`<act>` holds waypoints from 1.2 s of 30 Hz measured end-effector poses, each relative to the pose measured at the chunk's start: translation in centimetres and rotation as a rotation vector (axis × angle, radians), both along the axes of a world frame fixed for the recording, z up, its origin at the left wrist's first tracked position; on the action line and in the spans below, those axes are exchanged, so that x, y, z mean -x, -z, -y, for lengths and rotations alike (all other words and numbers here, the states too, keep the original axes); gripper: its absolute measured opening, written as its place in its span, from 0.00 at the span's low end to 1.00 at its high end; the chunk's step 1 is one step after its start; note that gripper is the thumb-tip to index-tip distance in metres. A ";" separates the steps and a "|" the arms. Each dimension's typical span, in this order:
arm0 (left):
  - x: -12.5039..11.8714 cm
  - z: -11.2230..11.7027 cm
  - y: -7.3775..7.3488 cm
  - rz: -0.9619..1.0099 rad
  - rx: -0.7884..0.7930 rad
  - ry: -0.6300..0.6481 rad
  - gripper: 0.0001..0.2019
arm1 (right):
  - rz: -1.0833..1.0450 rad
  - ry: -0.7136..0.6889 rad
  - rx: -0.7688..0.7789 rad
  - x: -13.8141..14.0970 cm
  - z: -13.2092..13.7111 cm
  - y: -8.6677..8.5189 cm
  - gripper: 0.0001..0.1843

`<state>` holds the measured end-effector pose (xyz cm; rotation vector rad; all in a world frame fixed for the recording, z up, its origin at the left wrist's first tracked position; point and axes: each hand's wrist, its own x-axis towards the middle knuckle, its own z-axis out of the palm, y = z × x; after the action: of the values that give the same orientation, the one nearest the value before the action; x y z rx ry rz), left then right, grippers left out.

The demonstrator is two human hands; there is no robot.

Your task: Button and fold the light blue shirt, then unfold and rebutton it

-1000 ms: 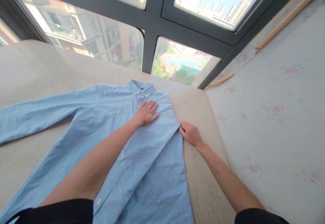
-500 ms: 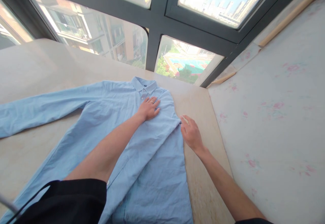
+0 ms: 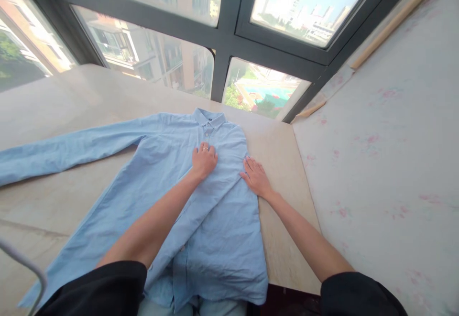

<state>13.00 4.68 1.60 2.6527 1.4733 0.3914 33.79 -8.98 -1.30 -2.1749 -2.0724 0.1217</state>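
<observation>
A light blue long-sleeved shirt (image 3: 150, 182) lies flat on a beige marble sill (image 3: 71, 96), collar toward the window. One sleeve stretches out to the left; the right side is folded in over the body. My left hand (image 3: 203, 161) lies flat on the chest just below the collar, fingers stretched, a ring on one finger. My right hand (image 3: 255, 177) rests palm down with fingers spread on the shirt's right folded edge. Neither hand holds anything.
A dark-framed window (image 3: 222, 29) runs along the sill's far edge. A wall with pale floral paper (image 3: 387, 139) closes the right side. Bare sill shows between the shirt and the wall. A thin grey wire (image 3: 25, 266) curves in at bottom left.
My right hand let go of the pinched shirt edge and now lies flat and open on it. My left hand slid slightly down and left on the chest.
</observation>
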 end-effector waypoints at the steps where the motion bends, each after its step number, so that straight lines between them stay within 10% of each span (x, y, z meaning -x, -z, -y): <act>1: 0.8 0.9 -0.1 -0.001 0.006 -0.029 0.23 | 0.001 -0.001 -0.006 0.0 0.0 0.0 0.34; 17: 15.4 16.8 -0.1 -0.135 0.036 -0.266 0.31 | 0.077 0.011 -0.001 -0.1 -0.2 0.3 0.33; 26: 21.2 18.8 -0.2 -0.148 0.119 -0.147 0.25 | 0.105 0.015 0.013 -0.4 -0.2 0.4 0.33; 36: 21.6 19.6 1.0 -0.047 0.095 -0.121 0.25 | 0.155 0.111 -0.015 4.0 -0.9 -3.0 0.26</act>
<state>-8.64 -14.92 0.60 2.5248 1.6283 0.2622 29.80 -8.12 1.66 -2.3532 -2.0143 -0.0759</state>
